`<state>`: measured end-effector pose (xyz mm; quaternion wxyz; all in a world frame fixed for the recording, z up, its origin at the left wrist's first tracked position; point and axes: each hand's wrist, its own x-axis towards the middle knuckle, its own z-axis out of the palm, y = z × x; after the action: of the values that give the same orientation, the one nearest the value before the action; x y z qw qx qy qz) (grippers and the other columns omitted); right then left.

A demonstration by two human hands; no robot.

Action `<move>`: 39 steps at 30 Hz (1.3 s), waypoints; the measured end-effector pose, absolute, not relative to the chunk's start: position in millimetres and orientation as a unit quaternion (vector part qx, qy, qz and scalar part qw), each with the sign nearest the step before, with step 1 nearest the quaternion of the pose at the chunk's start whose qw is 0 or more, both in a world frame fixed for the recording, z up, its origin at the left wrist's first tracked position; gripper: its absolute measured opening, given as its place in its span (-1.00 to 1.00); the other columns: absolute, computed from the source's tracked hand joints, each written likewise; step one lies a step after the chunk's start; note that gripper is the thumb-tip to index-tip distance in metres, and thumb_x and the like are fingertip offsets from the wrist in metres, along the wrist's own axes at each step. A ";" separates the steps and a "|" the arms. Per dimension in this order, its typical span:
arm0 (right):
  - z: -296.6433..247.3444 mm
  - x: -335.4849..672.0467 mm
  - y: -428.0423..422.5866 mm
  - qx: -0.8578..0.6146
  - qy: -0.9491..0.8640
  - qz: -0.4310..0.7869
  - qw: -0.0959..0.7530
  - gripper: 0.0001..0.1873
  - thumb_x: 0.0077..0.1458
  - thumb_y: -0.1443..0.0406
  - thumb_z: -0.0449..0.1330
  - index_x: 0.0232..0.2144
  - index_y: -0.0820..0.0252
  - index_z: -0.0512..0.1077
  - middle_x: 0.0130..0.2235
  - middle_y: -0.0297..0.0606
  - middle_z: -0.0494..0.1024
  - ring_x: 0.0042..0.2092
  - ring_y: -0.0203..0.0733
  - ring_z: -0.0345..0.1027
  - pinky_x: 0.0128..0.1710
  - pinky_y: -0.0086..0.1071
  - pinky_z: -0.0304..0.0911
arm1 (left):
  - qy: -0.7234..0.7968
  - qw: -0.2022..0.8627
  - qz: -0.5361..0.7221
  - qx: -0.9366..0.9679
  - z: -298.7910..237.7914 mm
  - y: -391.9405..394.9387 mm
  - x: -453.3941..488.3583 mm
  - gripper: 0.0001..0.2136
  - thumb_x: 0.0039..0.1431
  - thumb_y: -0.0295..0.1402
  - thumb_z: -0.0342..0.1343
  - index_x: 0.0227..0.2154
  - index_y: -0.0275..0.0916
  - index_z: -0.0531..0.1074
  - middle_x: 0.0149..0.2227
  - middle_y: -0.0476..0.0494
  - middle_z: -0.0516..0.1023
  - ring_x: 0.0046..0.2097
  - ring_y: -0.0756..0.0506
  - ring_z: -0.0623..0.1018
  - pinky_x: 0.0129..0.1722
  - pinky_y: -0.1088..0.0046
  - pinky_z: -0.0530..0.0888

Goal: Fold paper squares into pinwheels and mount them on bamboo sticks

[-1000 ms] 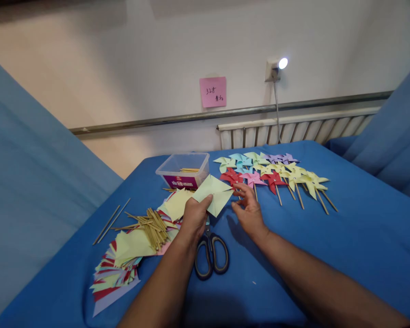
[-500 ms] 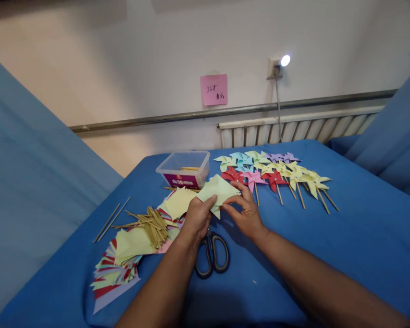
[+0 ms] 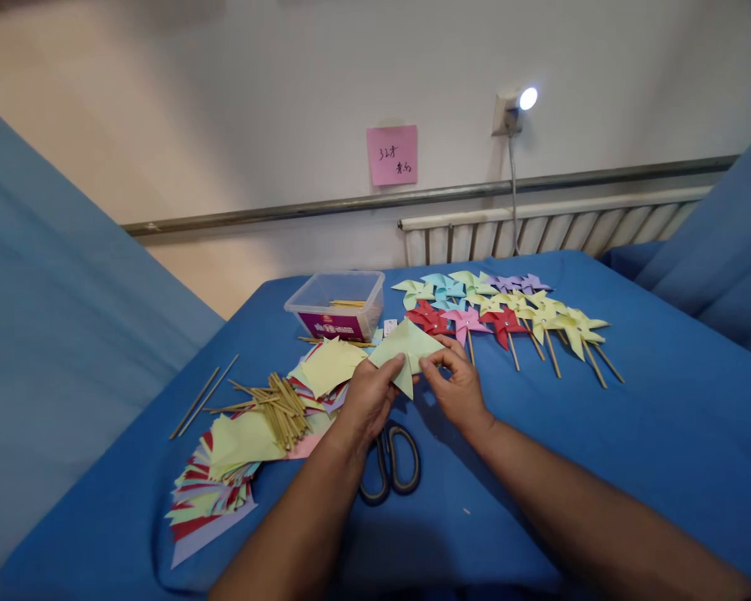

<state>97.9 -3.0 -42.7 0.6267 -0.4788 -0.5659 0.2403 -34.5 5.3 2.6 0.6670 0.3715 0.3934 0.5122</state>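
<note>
Between my two hands is a pale green sheet of paper, partly folded, with one pointed corner hanging down. My left hand grips it from the left, the thumb pressed on its face near the middle. On the other side my right hand pinches the right edge between thumb and fingers. Below the paper lie black-handled scissors; their blades are hidden under my left hand. Finished paper pinwheels on sticks in several colours lie at the back right.
A clear plastic box with sticks inside stands behind my hands. To the left, a heap of thin sticks rests on fanned coloured paper sheets. Two loose sticks lie further left on the blue cloth.
My left thumb and right fingers have shifted on the green paper. The lower corner now hangs down as a clearer point. The camera view has tilted slightly.
</note>
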 end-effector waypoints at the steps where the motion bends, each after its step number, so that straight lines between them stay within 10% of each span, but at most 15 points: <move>1: -42.8 97.9 -3.0 -0.480 -0.564 0.243 0.626 -0.81 0.10 0.22 0.18 -0.51 0.15 0.44 -0.15 -0.15 0.44 0.07 -0.05 0.29 0.04 -0.23 0.17 | 0.397 0.667 0.509 0.370 3.2 4.9 -34.3 -0.55 -0.06 -0.39 0.31 -0.04 -0.34 0.46 -0.14 -0.28 0.60 -0.24 -0.15 0.60 -0.28 0.36 0.54; 34: -41.3 94.4 -4.4 -0.471 -0.557 0.282 0.624 -0.73 0.12 0.21 0.15 -0.58 0.15 0.45 -0.41 -0.31 0.42 -0.27 -0.19 0.33 -0.19 -0.32 0.25 | 0.423 0.624 0.513 0.411 -1.6 6.2 -30.3 -0.61 -0.19 -0.32 0.38 -0.21 -0.31 0.54 -0.28 -0.16 0.62 -0.35 -0.06 0.55 -0.31 0.45 0.47; 39: -46.6 97.6 4.5 -0.455 -0.460 0.372 0.666 -0.68 -0.07 0.19 0.31 -0.23 0.13 0.42 -0.15 -0.23 0.51 -0.13 -0.14 0.39 -0.09 -0.22 0.30 | 0.452 0.591 0.507 0.435 -0.2 9.7 -38.2 -0.63 -0.18 -0.34 0.34 -0.23 -0.33 0.54 -0.35 -0.14 0.61 -0.40 -0.04 0.52 -0.36 0.47 0.44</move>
<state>97.6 4.5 -46.6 0.6657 -0.4549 -0.4598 0.3720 -38.2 9.7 -0.2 0.5912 0.4348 0.4517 0.5073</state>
